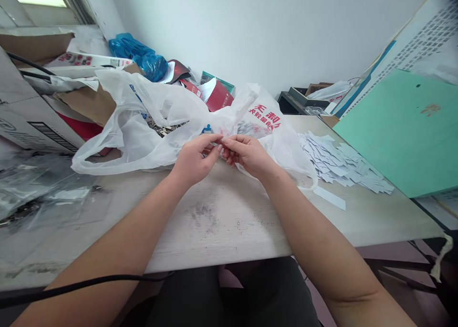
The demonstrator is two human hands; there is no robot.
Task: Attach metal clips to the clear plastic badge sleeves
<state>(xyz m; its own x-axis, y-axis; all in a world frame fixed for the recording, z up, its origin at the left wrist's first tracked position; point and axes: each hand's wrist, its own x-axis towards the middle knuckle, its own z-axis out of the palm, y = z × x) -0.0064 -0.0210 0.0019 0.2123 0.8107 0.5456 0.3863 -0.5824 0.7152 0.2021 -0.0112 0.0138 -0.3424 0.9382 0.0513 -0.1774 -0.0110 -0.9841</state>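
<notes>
My left hand (196,157) and my right hand (248,154) meet fingertip to fingertip over the middle of the table. Both are closed in a pinch; whatever lies between the fingers is too small and too covered to name. Just behind the left hand sits an open white plastic bag (132,148) with many small metal pieces (166,128) inside. A second white bag with red print (291,148) lies behind and beside the right hand, holding clear, thin-looking contents (254,128). Between the bags a small blue item (206,128) shows.
White paper slips (332,160) are heaped at the right, near a green board (404,131). Clear plastic packets (43,193) lie at the left below a cardboard box (39,110). A blue bag (139,55) and red boxes (217,95) stand along the wall. A black cable (89,283) crosses my left forearm.
</notes>
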